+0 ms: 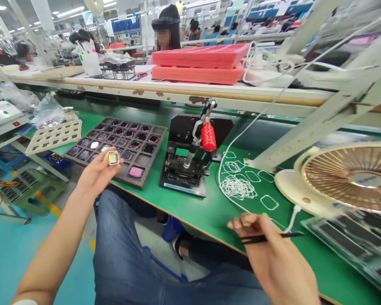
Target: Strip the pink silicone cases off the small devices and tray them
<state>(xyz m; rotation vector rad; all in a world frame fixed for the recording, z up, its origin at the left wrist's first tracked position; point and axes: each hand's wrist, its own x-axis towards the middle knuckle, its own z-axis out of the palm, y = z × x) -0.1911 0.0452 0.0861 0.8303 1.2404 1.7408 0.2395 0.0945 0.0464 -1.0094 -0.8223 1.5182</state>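
My left hand (97, 174) pinches a small square watch-case-like part (113, 158), pale-rimmed with a yellow border inside, above the near edge of a dark foam tray (139, 174). Several pink-edged square parts sit in that tray's pockets, and one pink piece (136, 172) lies face-down near its right corner. In my right hand (269, 250), closed fingers hold black tweezers (257, 239) over the table's front edge. Beyond that hand lies a pile of thin white rectangular rings (238, 187), some scattered singly. A black toggle press (187, 165) with a red handle (208, 136) stands between the hands.
A fan (352, 178) stands at the right, beside a clear-edged tray (352, 250) of dark pieces. A white cable (224, 169) crosses the green table (174, 207). Far left is a cream tray (55, 135). Red foam trays (197, 63) rest on the shelf; a person sits behind.
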